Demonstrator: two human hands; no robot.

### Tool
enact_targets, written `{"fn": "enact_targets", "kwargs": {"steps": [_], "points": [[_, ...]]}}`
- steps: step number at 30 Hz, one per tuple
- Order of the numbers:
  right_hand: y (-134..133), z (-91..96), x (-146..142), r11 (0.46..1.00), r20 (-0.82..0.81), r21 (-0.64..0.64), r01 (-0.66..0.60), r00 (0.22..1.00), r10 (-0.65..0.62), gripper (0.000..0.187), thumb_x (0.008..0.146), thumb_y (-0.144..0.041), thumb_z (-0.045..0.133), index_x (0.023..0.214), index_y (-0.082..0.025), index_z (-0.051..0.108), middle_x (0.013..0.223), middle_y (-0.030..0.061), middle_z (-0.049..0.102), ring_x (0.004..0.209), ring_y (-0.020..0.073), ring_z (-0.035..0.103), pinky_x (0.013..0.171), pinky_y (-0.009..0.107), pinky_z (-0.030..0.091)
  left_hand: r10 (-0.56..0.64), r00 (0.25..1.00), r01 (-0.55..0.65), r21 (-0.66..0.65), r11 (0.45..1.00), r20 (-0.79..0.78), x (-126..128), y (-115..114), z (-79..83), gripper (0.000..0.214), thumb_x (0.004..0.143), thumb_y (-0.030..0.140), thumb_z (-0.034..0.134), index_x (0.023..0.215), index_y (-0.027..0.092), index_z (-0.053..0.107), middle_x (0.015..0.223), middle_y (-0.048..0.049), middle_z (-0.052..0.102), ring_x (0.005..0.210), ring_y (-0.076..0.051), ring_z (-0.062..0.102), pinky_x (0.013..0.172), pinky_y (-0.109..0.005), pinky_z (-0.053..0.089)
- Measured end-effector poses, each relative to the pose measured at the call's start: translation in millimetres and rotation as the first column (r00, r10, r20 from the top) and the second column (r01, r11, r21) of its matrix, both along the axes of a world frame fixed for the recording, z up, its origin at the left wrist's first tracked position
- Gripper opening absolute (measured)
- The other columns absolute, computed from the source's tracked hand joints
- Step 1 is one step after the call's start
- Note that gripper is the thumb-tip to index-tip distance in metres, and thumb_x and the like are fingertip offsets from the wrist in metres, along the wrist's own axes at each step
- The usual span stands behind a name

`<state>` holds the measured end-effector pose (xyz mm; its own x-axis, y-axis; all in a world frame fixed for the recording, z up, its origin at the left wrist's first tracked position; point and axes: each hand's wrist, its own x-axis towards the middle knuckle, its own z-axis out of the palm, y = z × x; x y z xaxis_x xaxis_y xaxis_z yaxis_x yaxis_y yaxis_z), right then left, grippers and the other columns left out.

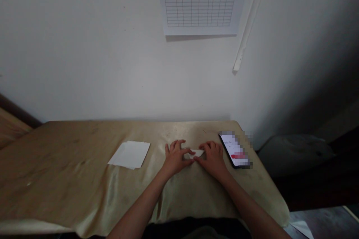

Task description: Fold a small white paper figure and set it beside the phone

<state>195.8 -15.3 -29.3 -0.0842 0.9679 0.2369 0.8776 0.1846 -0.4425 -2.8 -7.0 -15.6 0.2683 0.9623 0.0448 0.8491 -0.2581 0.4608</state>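
1. The pale wall (112, 52) rises behind everything, so the work surface seems pushed against it to give a backed edge.
2. The table (70, 183) wears a golden, glossy cloth, wrinkled toward the near side; its bare middle probably serves as working room.
3. The gridded sheet (202, 2) hangs on the wall above, perhaps placed there for easy reading (its entries, if any, are too faint to tell).
4. The stack of white paper (130, 155) lies flat to the left, edges not quite squared, apart from the hands but likely within easy reach.
5. The phone (235, 150) lies face up with its screen lit, just beyond the right hand near the table's right edge, presumably to stay visible without crowding the work.
6. The left hand (176, 157) has its thumb and index slightly apart, tips touching the paper's left end; its other fingers are spread.
7. The right hand (214, 158) mirrors it: thumb and index apart at the other end, remaining fingers bent close together. How firmly either hand presses, I cannot tell.
8. The small white paper (198, 153) sits between both hands, partly covered, apparently steadied from two sides to control its edges.
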Motion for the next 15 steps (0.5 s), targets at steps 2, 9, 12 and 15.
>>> {"fn": "enact_targets", "kwargs": {"steps": [2,9,12,15], "points": [[2,-2.1,0,1.0,-0.012,0.005,0.02,1.0,-0.02,0.039,0.079,-0.047,0.074,0.11,-0.025,0.067,0.118,0.0104,0.058,0.118,0.0309,0.049,0.109,0.047,0.029,0.005,1.0,-0.005,-0.009,1.0,-0.006,1,0,0.7,0.034,0.074,0.042,0.081,0.106,0.046,0.073,0.148,0.0001,0.043,0.143,-0.038,0.027,0.113,-0.074,0.005],[7,-9.3,3,0.999,-0.051,0.039,0.034,0.998,-0.032,0.03,0.083,-0.035,0.069,0.111,-0.025,0.066,0.124,0.0108,0.054,0.124,0.0299,0.047,0.109,0.045,0.032,0.011,0.999,-0.013,-0.034,0.999,-0.045,1,0,0.6,0.035,0.074,0.044,0.08,0.108,0.047,0.072,0.152,0.0013,0.041,0.146,-0.037,0.024,0.114,-0.073,0.003],[8,-12.0,5,0.998,-0.057,0.056,-0.004,0.998,0.008,0.026,0.086,-0.028,0.064,0.111,-0.025,0.065,0.129,0.0104,0.053,0.131,0.0291,0.044,0.111,0.047,0.029,0.011,0.998,-0.013,-0.035,0.999,-0.066,0,0,0.2,0.035,0.075,0.046,0.078,0.109,0.047,0.072,0.153,0.0023,0.039,0.147,-0.036,0.023,0.115,-0.072,0.002],[10,-13.9,7,0.998,-0.055,0.053,-0.04,0.998,0.042,0.022,0.089,-0.023,0.057,0.109,-0.026,0.065,0.13,0.0084,0.056,0.132,0.0272,0.045,0.114,0.049,0.026,0.008,0.997,-0.011,-0.038,0.999,-0.074,1,0,0.7,0.034,0.076,0.047,0.077,0.11,0.047,0.071,0.153,0.0022,0.039,0.147,-0.037,0.023,0.114,-0.073,0.003]]}}
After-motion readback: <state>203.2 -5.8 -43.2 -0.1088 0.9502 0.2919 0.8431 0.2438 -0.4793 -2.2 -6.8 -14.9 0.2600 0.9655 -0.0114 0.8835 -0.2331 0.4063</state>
